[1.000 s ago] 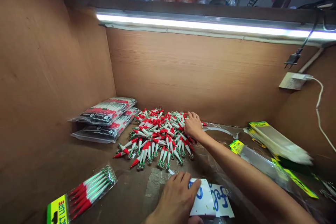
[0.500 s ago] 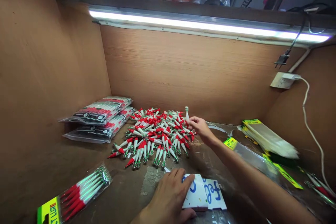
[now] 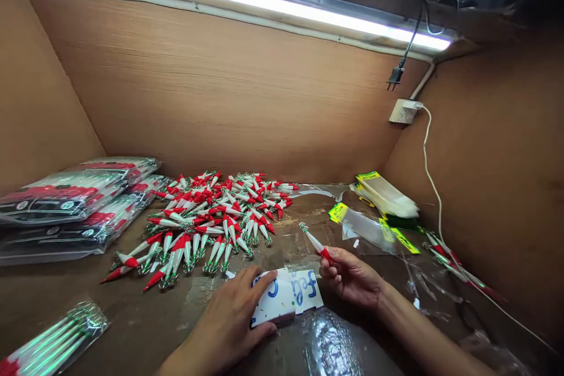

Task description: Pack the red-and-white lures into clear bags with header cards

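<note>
My right hand (image 3: 355, 279) pinches a red-and-white squid jig (image 3: 314, 241) by its red end. The jig's green hooked end points up and to the left, clear of the table. My left hand (image 3: 231, 308) grips the left side of a small white box (image 3: 275, 299) with blue handwriting, thumb at the near side and fingers over the top. Beyond both hands lies a loose pile of similar squid jigs (image 3: 224, 226), red and white with green hooks.
At the left, filled plastic packs (image 3: 66, 205) are stacked. A clear bag of jigs (image 3: 61, 338) lies in front of them. Flat yellow-topped bags (image 3: 388, 197) rest at the right, near a white cable (image 3: 434, 179). Clear plastic (image 3: 332, 343) lies at the near edge.
My right hand has come back from the pile with the squid jig, now near the white box. My left hand still grips the box. The view has turned right.
</note>
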{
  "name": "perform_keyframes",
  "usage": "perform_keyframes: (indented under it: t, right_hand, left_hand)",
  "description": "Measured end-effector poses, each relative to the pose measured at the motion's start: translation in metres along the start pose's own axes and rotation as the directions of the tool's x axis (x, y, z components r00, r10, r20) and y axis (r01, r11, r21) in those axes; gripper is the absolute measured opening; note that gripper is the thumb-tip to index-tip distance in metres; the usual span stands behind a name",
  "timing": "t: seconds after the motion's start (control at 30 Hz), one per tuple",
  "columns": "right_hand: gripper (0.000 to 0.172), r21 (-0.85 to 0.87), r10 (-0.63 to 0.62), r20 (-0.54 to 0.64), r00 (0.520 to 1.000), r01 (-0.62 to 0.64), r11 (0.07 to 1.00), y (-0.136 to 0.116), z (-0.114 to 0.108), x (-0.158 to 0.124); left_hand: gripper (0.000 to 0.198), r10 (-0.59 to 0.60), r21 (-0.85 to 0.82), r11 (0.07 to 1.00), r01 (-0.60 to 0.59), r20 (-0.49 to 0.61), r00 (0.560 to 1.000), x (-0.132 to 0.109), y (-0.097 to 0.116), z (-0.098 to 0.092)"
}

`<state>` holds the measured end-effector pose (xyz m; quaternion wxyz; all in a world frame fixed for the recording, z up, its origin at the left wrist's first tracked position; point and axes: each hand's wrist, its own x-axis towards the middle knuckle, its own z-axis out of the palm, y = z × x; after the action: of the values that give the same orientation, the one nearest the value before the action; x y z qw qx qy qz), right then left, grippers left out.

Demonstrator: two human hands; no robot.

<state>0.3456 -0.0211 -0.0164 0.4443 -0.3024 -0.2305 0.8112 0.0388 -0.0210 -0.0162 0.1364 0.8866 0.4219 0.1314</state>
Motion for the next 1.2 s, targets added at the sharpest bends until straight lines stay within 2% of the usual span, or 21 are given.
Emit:
perform_keyframes:
  t: [0.07, 0.1, 0.17, 0.23, 0.27, 0.33, 0.43, 0.57, 0.7, 0.83, 0.9, 1.0, 1.07, 1.13, 1.2]
  right_hand:
    - [0.031, -0.237, -0.109, -0.033, 0.993, 0.099, 0.966, -0.002, -0.004, -0.001]
    - [0.030, -0.406, -0.182, -0.045, 0.982, 0.149, 0.902, -0.005, -0.007, -0.002]
    - [0.025, -0.729, -0.330, -0.040, 0.943, 0.199, 0.655, -0.015, -0.014, -0.005]
    - [0.017, -0.911, -0.405, -0.009, 0.914, 0.159, 0.379, -0.023, -0.019, -0.010]
    - [0.014, -0.950, -0.407, 0.007, 0.914, 0.133, 0.281, -0.025, -0.020, -0.013]
    - [0.014, -0.978, -0.354, 0.055, 0.934, 0.122, 0.171, -0.021, -0.017, -0.016]
    - [0.014, -0.976, -0.308, 0.166, 0.937, 0.201, 0.086, 0.001, 0.000, -0.013]
    - [0.016, -0.945, -0.342, 0.318, 0.884, 0.322, -0.047, 0.032, 0.021, -0.001]
    - [0.019, -0.925, -0.304, 0.372, 0.877, 0.379, -0.037, 0.043, 0.021, 0.008]
    - [0.017, -0.925, -0.378, 0.362, 0.852, 0.379, -0.032, 0.053, 0.015, 0.006]
    - [0.015, -0.921, -0.350, 0.376, 0.858, 0.387, -0.042, 0.052, 0.013, 0.004]
    - [0.013, -0.914, -0.165, 0.402, 0.901, 0.404, -0.020, 0.033, 0.016, 0.010]
    - [0.016, -0.918, -0.165, 0.394, 0.904, 0.393, -0.040, 0.007, 0.023, 0.026]
    - [0.022, -0.925, -0.337, 0.379, 0.862, 0.336, -0.180, -0.024, 0.037, 0.055]
    - [0.025, -0.885, -0.462, 0.399, 0.792, 0.200, -0.420, -0.055, 0.057, 0.093]
  left_hand:
    - [0.074, 0.019, -0.004, 1.000, -0.019, -0.018, 1.000, 0.001, -0.001, 0.001]
    - [0.074, 0.025, -0.007, 1.000, -0.025, -0.031, 0.999, 0.002, -0.002, 0.001]
    - [0.074, 0.029, -0.014, 0.999, -0.030, -0.059, 0.998, 0.004, -0.002, 0.001]
    - [0.075, 0.026, -0.021, 0.999, -0.028, -0.070, 0.997, 0.006, -0.001, 0.001]
    - [0.075, 0.025, -0.026, 0.999, -0.027, -0.071, 0.997, 0.007, -0.001, 0.001]
    - [0.076, 0.021, -0.038, 0.999, -0.024, -0.071, 0.997, 0.008, 0.001, 0.000]
    - [0.082, 0.028, -0.045, 0.999, -0.031, -0.071, 0.997, 0.008, 0.005, -0.001]
    - [0.091, 0.044, -0.037, 0.998, -0.046, -0.058, 0.997, 0.006, 0.008, 0.000]
    - [0.097, 0.037, -0.043, 0.998, -0.040, -0.058, 0.998, 0.004, 0.008, 0.000]
    - [0.098, 0.032, -0.047, 0.998, -0.035, -0.055, 0.998, 0.001, 0.007, -0.001]
    - [0.096, 0.025, -0.053, 0.998, -0.028, -0.051, 0.998, 0.000, 0.007, -0.001]
    - [0.091, 0.022, -0.069, 0.997, -0.025, -0.038, 0.999, -0.002, 0.006, -0.002]
    - [0.087, 0.028, -0.074, 0.997, -0.030, -0.034, 0.999, -0.002, 0.006, -0.003]
    - [0.084, 0.033, -0.073, 0.997, -0.036, -0.034, 0.999, -0.003, 0.006, -0.003]
    - [0.083, 0.034, -0.072, 0.997, -0.036, -0.038, 0.999, -0.003, 0.005, -0.002]
